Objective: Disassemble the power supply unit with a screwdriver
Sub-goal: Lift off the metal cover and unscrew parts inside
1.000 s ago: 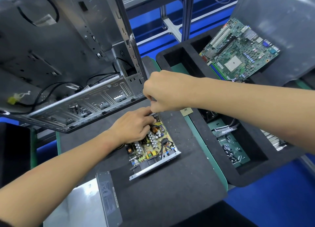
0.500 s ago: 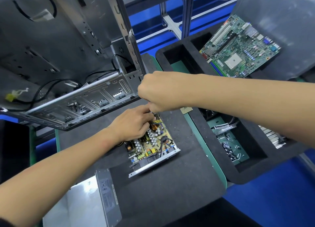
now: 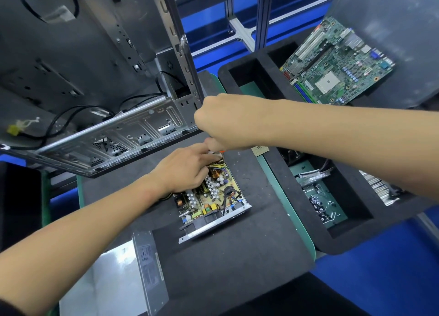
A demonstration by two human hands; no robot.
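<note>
The opened power supply unit (image 3: pixel 211 201), a yellow circuit board w/ coils, capacitors & wires in a shallow silver metal tray, lies on the black foam work mat (image 3: pixel 225 263), approx centre of view. Left hand (image 3: pixel 184 171) rests on the board's far-left part, fingers stretched fwd & loosely bent over the components, fingertips at the far corner; can't tell if they pinch anything. Right hand (image 3: pixel 221 123) hovers just above that same corner, closed into a fist round the orange-handled screwdriver (image 3: pixel 219 152); only a sliver of orange & the metal shaft shows below the fist, tip hidden by the left fingers.

Behind the mat stands the grey steel computer case (image 3: pixel 78 83), open, black cables inside. The PSU's removed silver metal cover (image 3: pixel 133 275) lies at the mat's near-left edge. To the right sits a black foam tray w/ compartments (image 3: pixel 280 173); a green motherboard (image 3: pixel 332 66) leans at its far end, small screws & parts in a nearer compartment.
</note>
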